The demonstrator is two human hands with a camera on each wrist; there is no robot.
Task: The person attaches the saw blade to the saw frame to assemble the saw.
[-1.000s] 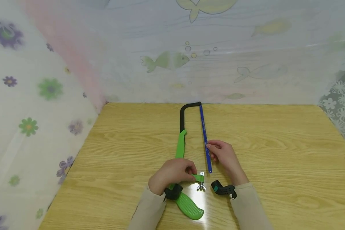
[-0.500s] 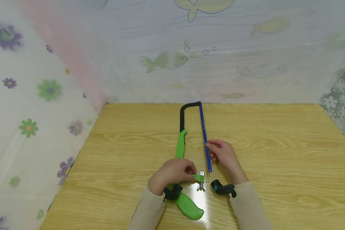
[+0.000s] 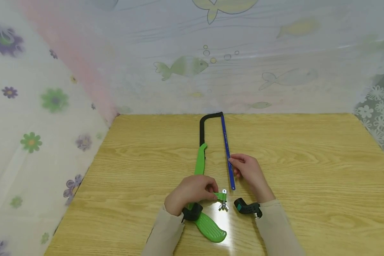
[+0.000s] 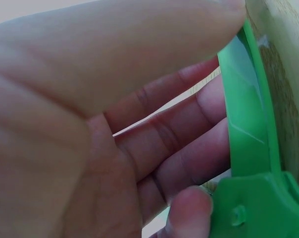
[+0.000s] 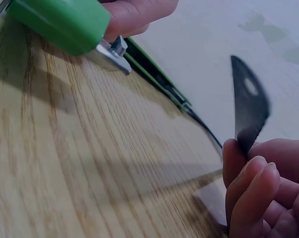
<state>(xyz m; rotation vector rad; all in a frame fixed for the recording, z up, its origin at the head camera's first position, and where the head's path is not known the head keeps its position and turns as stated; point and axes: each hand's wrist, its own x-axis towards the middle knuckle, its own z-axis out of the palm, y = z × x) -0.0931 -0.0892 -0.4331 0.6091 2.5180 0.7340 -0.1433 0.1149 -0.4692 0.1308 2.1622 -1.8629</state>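
A hacksaw lies on the table, with a green frame [image 3: 200, 161], a black bent front bar [image 3: 202, 131] and a green ribbed handle [image 3: 211, 228]. Its blue blade [image 3: 225, 140] meets the tip of the black bar at the far end. The blade's near end, which has a small hole, stands apart from the metal blade holder [image 3: 224, 191] above the wing nut [image 3: 223, 206]. My left hand [image 3: 192, 190] grips the green frame by its short arm. Between thumb and fingers, my right hand [image 3: 249, 172] pinches the blade below its middle; the right wrist view shows the blade's free end [image 5: 251, 101] raised off the table.
The wooden table [image 3: 140, 156] reaches back to a wall covering [image 3: 236, 81] printed with fish, close behind the black bar. A flowered sheet [image 3: 56, 142] borders the left side. Black wrist cameras [image 3: 248, 208] sit on both wrists.
The head view has shifted very slightly. Both hands keep their hold, and the hacksaw and blade lie nearly as before.
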